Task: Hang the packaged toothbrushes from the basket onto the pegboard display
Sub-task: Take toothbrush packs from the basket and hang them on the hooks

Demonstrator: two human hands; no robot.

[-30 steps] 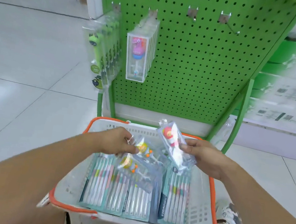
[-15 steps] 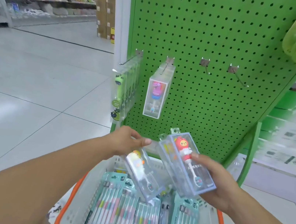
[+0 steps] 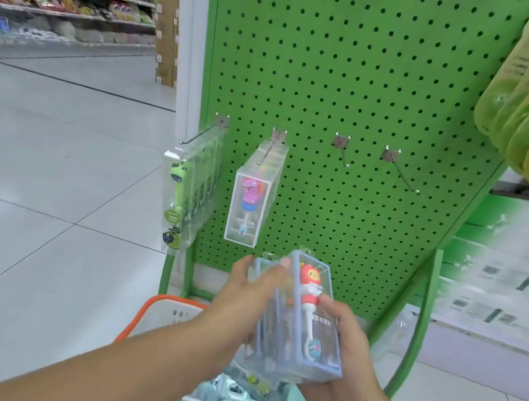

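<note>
Green pegboard (image 3: 362,77) above and beyond both hands, two bare hooks (image 3: 345,150) up-right of them. Orange-rimmed basket (image 3: 163,304) below the wrists. Clear toothbrush boxes (image 3: 303,321) stacked between: right hand (image 3: 340,361) cupping underneath, left hand (image 3: 249,296) gripping the near side.

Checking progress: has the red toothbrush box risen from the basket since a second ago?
Yes. The red toothbrush box was down inside the basket; now it is above the rim, nearer the pegboard.

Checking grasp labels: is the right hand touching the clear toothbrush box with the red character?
Touching. The head view shows the right hand cupped under the clear toothbrush box, its thumb pressed on the front face.
</note>
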